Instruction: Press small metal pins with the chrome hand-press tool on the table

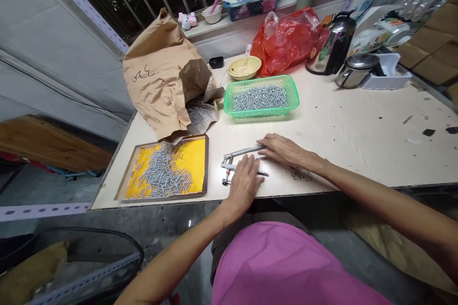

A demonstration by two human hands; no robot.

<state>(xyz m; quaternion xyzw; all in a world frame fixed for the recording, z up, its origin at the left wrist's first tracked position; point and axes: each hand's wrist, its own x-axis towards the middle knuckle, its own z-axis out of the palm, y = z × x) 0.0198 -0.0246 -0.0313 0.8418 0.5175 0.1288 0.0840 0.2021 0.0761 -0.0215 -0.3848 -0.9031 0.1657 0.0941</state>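
A silver pair of spring-loaded pliers [244,152] lies on its side near the table's front edge, handles spread and pointing right. My left hand [245,178] rests palm down across the lower handle, fingers stretched out, covering part of it. At the end of the upper handle, my right hand [281,147] has its fingertips closed on the metal. To the left, a shallow tray [206,164] with a yellow lining holds a heap of small metal pins [164,174]. Beyond the pliers stands a green plastic basket [261,113], partly filled with similar pins.
A brown paper bag [153,76] spills pins at the back left. Behind the basket are a cream bowl [244,67] and a red plastic bag [282,43]. A kettle [334,43] and a metal pot [358,70] stand back right. Thin tangled scraps [301,174] lie under my right wrist.
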